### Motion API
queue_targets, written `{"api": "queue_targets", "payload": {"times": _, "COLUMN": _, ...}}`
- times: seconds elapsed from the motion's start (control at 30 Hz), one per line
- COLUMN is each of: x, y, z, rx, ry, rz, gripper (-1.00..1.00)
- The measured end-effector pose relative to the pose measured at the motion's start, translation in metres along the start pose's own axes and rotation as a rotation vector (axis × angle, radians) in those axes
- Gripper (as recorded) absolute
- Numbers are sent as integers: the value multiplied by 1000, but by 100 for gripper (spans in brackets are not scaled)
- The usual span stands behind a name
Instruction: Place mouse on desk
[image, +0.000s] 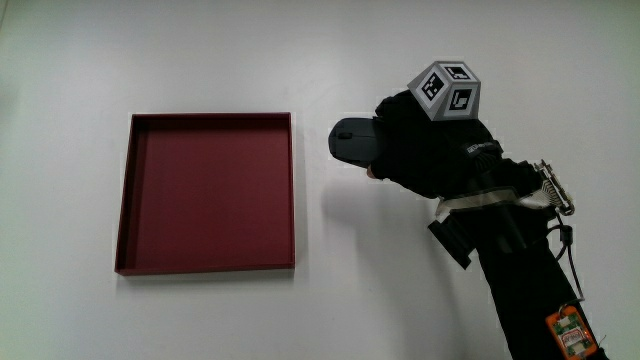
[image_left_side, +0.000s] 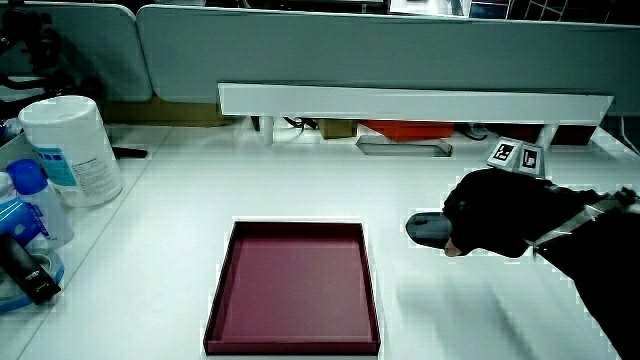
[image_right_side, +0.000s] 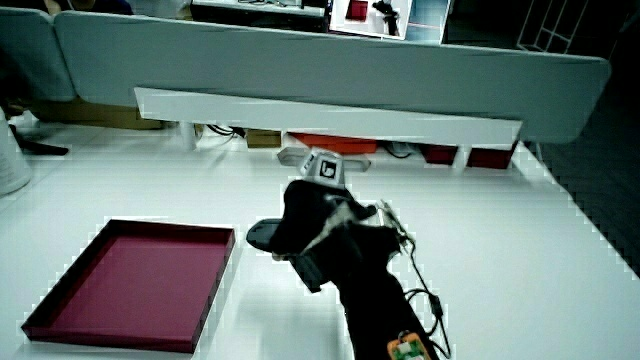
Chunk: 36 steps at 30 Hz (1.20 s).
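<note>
The black-gloved hand (image: 428, 140) grips a dark grey computer mouse (image: 352, 138) resting on the white table (image: 400, 300). The mouse lies just beside the shallow square dark red tray (image: 207, 265), near the middle of the main view.

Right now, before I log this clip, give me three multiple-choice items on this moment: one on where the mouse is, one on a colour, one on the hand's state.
1. Where is the mouse?
A. Inside the tray
B. On the bare table beside the tray
C. On the white tub

2. What colour is the tray inside?
A. Dark red
B. Blue
C. Yellow

3. What is the hand doing?
A. Spread flat on the tray
B. Lying on the mouse, fingers curled over it
C. Lifted well away from the mouse

Key: 1 B, the mouse sits just outside the tray's rim in both side views. 2 A, the main view shows a dark red floor. 3 B, the glove covers part of the mouse.
</note>
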Motion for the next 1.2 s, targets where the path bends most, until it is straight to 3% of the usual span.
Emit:
{"api": "queue_targets", "payload": {"times": 0.17, "x": 22, "y": 15, "z": -20, "rx": -32, "ry": -1, "rz": -68, "gripper": 0}}
{"api": "queue_targets", "payload": {"times": 0.33, "x": 36, "y": 25, "z": -38, "rx": -63, "ry": 17, "rz": -99, "gripper": 0}}
{"api": "queue_targets", "payload": {"times": 0.7, "x": 47, "y": 38, "z": -64, "rx": -109, "ry": -6, "rz": -140, "gripper": 0}}
{"api": "queue_targets", "payload": {"times": 1.13, "x": 50, "y": 40, "z": -76, "rx": -123, "ry": -4, "rz": -160, "gripper": 0}}
{"api": "queue_targets", "payload": {"times": 1.2, "x": 53, "y": 42, "z": -80, "rx": -137, "ry": -5, "rz": -165, "gripper": -11}}
